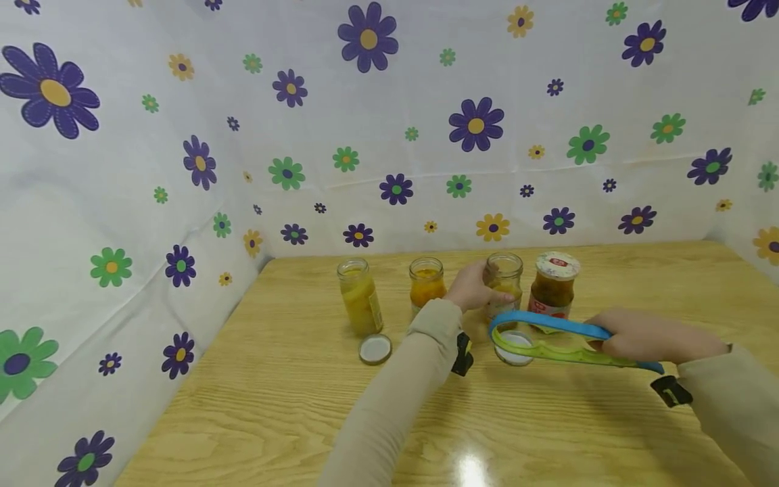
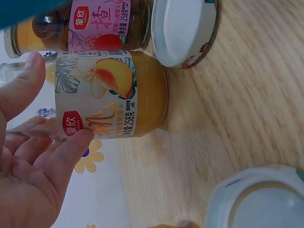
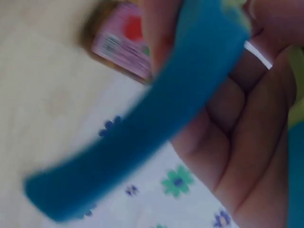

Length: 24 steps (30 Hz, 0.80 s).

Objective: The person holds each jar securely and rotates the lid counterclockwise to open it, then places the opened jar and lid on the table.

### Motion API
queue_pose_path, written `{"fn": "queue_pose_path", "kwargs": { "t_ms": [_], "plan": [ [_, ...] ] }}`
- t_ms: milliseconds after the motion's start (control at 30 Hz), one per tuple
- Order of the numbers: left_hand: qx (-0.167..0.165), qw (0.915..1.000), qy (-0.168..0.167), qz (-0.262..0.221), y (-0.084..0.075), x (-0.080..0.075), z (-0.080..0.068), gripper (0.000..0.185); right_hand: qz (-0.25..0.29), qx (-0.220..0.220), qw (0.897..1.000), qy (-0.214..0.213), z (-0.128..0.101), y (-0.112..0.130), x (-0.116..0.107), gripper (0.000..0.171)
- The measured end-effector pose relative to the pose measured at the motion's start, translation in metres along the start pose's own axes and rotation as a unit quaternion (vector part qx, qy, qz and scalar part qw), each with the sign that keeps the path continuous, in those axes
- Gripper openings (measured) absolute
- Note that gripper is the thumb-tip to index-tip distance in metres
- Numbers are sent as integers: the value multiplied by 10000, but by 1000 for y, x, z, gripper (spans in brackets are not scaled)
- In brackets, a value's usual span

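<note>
While the left hand (image 1: pixel 477 287) curls about the open peach-label jar (image 1: pixel 506 268), thumb on the label, the right hand (image 1: pixel 642 335) grips a blue-and-green loop-shaped tool (image 1: pixel 548 322). Peach-label jar: upright on the worktop (image 1: pixel 274 392), third from left in the row; yellow contents, clear glass at neck and mouth. Label in the left wrist view carries a peach picture and "258克".

Other containers, left to right. Tall jar (image 1: pixel 362 301): uncovered, pale yellow contents below the neck, stands apart at the left end. Orange-filled jar (image 1: pixel 427 284): also uncovered, lower part behind the left sleeve (image 1: pixel 395 399). Pink-label jar (image 1: pixel 551 292): right end, near the peach-label jar, dark reddish-brown contents, patterned white cap (image 1: pixel 557 265) on.

One loose lid (image 1: pixel 375 349) lies in front of the tall jar, pale inside up. A second lid (image 1: pixel 514 346) lies in front of the peach-label jar, partly behind the tool's looped end. Another lid (image 2: pixel 266 202) shows low in the left wrist view; perhaps the first one, hard to say. Right wrist view blurred; fingers wrap the tool, pink label behind. Flowered cloth (image 1: pixel 420 149) backs the worktop.
</note>
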State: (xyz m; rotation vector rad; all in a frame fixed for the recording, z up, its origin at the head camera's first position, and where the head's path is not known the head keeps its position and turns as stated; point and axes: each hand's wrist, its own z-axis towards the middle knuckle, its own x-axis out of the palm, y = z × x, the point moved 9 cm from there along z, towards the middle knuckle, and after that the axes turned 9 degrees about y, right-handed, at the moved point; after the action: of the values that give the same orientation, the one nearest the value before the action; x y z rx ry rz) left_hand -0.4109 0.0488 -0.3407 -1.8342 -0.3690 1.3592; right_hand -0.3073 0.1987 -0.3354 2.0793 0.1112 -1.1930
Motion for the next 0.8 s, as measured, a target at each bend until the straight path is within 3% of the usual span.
{"fn": "queue_pose_path", "kwargs": {
  "t_ms": [167,267,400,500,800],
  "plan": [
    [-6,10000,-5,17,-4,-1,3,46,-436,-93,9936,-1035,-28,6,-35,17],
    [-12,10000,5,65,-4,1,6,49,-559,170,9851,-1619,-42,3,-52,8],
    [11,10000,53,26,-5,5,9,54,-874,535,9694,-2229,-56,0,-68,13],
    [51,9999,73,-91,-3,6,11,54,-1061,820,9597,-2471,-62,-2,-74,10],
    [4,9982,-350,-488,3,6,-1,59,-879,1440,9502,-2620,-65,-7,-78,13]
  ]
}}
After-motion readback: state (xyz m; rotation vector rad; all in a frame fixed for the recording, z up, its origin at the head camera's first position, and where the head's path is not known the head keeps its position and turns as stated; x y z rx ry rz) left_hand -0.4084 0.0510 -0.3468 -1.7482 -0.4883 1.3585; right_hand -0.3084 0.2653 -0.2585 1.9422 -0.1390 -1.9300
